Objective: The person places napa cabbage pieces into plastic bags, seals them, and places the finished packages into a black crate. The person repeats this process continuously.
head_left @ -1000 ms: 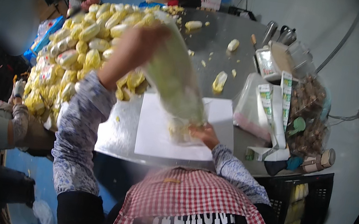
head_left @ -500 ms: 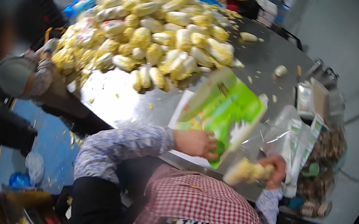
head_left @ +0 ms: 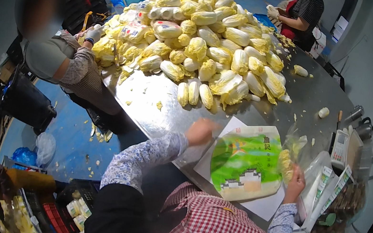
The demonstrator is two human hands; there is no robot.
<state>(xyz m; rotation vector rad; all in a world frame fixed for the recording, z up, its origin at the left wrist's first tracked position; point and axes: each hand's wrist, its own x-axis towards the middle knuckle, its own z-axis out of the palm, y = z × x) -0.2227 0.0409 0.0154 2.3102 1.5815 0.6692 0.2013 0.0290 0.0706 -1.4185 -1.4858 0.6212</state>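
Note:
A napa cabbage in a clear plastic bag (head_left: 286, 164) is gripped in my right hand (head_left: 296, 183), beside the right edge of a green and cream printed bag (head_left: 252, 162). That printed bag lies flat over white sheets (head_left: 206, 160) at the table's near edge. My left hand (head_left: 200, 132) is lifted a little left of the printed bag, apart from it; motion smears its fingers. Beyond my hands rises a big heap of yellow-white napa cabbages (head_left: 222, 40), with several small ones (head_left: 194, 92) lined up at its near side.
The metal table (head_left: 140, 105) carries leaf scraps. At right are a scale-like device with keys (head_left: 340, 148), a metal kettle (head_left: 364, 128) and plastic packaging (head_left: 314, 179). A co-worker (head_left: 60, 54) stands at left, another (head_left: 302, 18) at far right. Crates (head_left: 84, 190) stand low at left.
My left hand has come off the printed bag and moved up and left. The printed bag now lies flatter. My right hand still holds the bagged cabbage, now more upright. The view has shifted.

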